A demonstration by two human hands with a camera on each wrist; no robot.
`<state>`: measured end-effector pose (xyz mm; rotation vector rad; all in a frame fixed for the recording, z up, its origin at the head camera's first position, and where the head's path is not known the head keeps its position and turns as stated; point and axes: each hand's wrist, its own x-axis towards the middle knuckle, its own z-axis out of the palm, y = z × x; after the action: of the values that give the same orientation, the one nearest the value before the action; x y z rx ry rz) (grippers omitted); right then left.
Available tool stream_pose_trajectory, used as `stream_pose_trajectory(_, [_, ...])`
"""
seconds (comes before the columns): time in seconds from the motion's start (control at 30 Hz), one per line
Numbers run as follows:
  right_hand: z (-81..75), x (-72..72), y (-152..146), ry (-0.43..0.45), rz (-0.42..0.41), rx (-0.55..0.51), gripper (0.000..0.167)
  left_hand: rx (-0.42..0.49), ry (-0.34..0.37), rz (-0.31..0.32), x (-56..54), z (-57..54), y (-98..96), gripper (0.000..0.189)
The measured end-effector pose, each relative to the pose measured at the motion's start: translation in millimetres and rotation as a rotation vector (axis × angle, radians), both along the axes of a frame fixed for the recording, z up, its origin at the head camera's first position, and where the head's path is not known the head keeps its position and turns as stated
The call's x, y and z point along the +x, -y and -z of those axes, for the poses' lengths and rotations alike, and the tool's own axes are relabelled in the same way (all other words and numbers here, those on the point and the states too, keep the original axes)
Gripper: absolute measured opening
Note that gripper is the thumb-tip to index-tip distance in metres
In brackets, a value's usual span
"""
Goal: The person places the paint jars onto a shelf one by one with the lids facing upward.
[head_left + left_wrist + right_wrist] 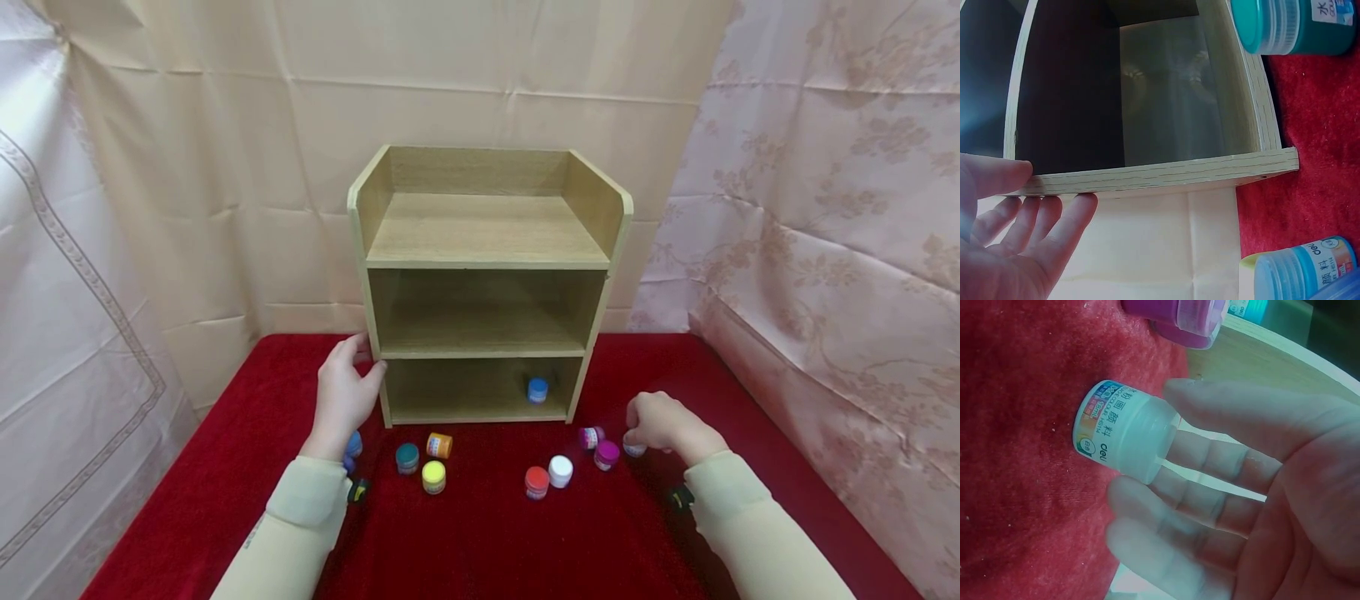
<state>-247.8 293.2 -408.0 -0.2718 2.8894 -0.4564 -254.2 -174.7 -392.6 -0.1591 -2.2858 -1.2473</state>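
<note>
A wooden shelf unit (487,264) stands at the back of the red table. My left hand (348,385) grips its left side panel, the thumb at the front edge and the fingers along the outer face, as the left wrist view shows. My right hand (667,423) is over a white-capped paint jar (1125,428) on the cloth. In the right wrist view its loosely bent fingers (1141,544) surround the lid, some hidden behind it; the thumb tip lies near the lid's edge. A blue paint jar (537,391) stands on the bottom shelf.
Purple jars (607,455), a white jar (560,472) and a red jar (536,482) lie or stand front right. Front left are yellow (433,477), orange (439,446) and teal (407,458) jars. A blue jar (1297,272) is partly hidden by the left forearm.
</note>
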Motion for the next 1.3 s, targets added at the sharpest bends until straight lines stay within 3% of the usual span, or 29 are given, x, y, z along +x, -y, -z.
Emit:
stream_pose_trajectory(0.33, [-0.7,-0.2,1.9,-0.021,-0.023,0.022,0.015,-0.007,0.002,-0.005,1.0,1.2,0.5,0.042])
stream_pose_trajectory(0.67, [-4.9,3.6,1.8,-0.009,0.021,-0.003,0.017,0.003,-0.008,0.003,0.7,-0.2,-0.2,0.043])
stream_pose_trajectory(1.3, [4.6,3.9,3.1,-0.040,0.016,-0.004,0.013,-0.005,-0.016,0.000,-0.3,1.7,-0.1,0.043])
